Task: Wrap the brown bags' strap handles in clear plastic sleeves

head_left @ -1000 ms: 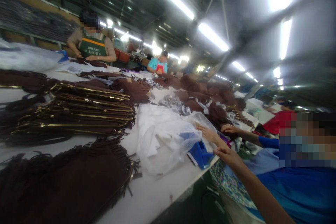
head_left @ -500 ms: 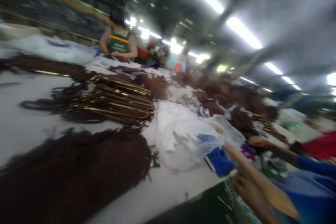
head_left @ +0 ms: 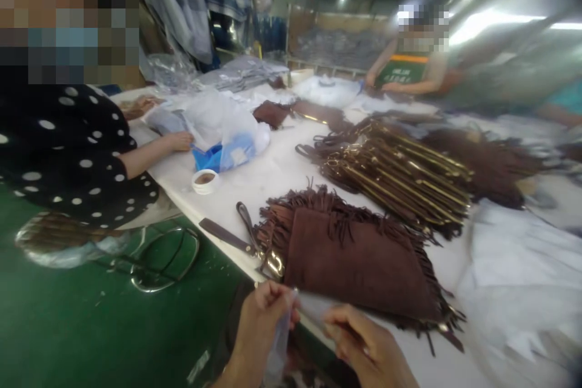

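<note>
My left hand (head_left: 268, 321) is at the bottom centre, its fingers pinched on a thin translucent plastic strip (head_left: 278, 348) that hangs down below it. To its right, my right hand (head_left: 359, 339) has its fingers curled round the other part of the same plastic, which stretches between the two hands. Just beyond them lies a brown fringed pouch (head_left: 354, 257) flat on the white table (head_left: 268, 185), with a strap and gold clasp (head_left: 274, 264) at its left end. Neither hand touches the pouch as far as I can tell.
Brown pouches with gold zips (head_left: 400, 176) are piled behind. White sheets (head_left: 513, 260) lie at the right. A small round tub (head_left: 204, 180) stands by the left edge, near a person in a dotted top (head_left: 68, 145) handling plastic bags. A stool (head_left: 163, 260) is below; another person (head_left: 404, 70) works across.
The view has swung left. My two hands with the plastic now show at the bottom, and the person in the dotted top has come into view.
</note>
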`<state>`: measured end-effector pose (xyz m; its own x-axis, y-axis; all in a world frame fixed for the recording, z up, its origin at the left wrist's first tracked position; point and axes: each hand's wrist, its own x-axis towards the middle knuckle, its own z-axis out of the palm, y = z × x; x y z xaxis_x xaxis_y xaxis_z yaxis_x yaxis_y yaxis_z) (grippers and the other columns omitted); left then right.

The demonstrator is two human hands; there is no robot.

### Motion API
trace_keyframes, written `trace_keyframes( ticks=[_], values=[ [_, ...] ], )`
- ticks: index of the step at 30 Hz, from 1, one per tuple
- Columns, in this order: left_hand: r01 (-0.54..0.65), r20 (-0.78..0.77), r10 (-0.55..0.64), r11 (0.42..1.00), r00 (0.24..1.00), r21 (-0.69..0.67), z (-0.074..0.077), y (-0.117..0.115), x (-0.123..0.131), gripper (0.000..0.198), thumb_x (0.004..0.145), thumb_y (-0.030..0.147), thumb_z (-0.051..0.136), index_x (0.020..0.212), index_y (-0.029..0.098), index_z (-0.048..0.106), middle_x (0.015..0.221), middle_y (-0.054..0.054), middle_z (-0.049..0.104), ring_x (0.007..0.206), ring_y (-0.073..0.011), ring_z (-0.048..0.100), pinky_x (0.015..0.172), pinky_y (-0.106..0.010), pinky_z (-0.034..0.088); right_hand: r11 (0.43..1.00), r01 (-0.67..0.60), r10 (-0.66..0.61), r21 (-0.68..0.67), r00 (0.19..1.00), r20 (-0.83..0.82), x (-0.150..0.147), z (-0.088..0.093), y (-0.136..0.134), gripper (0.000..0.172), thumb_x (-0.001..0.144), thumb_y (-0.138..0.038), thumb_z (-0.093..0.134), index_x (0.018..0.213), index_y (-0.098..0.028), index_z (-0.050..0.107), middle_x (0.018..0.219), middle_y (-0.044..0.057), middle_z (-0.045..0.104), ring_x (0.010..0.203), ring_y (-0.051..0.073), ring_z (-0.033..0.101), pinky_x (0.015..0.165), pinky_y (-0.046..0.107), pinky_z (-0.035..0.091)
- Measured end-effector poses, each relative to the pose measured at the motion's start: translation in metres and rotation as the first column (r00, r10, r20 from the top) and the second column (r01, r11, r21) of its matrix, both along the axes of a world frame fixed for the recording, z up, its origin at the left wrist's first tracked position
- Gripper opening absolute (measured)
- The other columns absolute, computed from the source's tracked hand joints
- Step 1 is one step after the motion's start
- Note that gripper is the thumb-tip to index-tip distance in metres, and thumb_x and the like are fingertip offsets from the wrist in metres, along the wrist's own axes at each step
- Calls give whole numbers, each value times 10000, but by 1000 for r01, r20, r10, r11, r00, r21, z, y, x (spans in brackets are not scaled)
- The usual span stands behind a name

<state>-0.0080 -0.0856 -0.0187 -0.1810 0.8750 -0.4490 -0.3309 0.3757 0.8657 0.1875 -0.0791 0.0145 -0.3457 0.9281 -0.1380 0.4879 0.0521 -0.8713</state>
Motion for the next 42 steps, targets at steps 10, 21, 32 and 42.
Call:
trace_keyframes(
  ticks=[10,21,32,42],
  values=[
    [-25,51,24,999,998,20,-11,-1,-1,195,755,318,678,761,133,616,570,-52,664,475,-123,542,483,-205,395,984,-175,169,34,978,122,-59,9,35,288,960,-219,375,953,-242,662,795,-13,643,658,132,585,589,196,414],
    [-98,95,96,995,991,18,-9,-4,5,218,717,347,699,754,143,631,608,-48,678,517,-141,569,514,-216,393,963,-250,192,99,896,401,-66,5,38,288,937,-166,363,944,-265,633,894,-3,689,783,167,657,696,238,437],
    [-111,145,103,993,984,47,-9,-1,6,186,674,286,719,745,136,635,650,-52,692,580,-166,601,558,-232,432,938,-333,219,99,787,577,-78,23,47,220,879,-122,401,935,-263,560,823,-25,729,733,178,712,571,253,338],
    [-116,138,127,989,982,-87,-29,-1,7,479,641,616,748,693,157,625,579,-25,632,461,-119,478,459,-221,349,959,-252,150,131,842,518,-72,0,45,190,889,-157,386,1023,-252,482,704,-35,713,658,175,708,563,252,349]
  ],
)
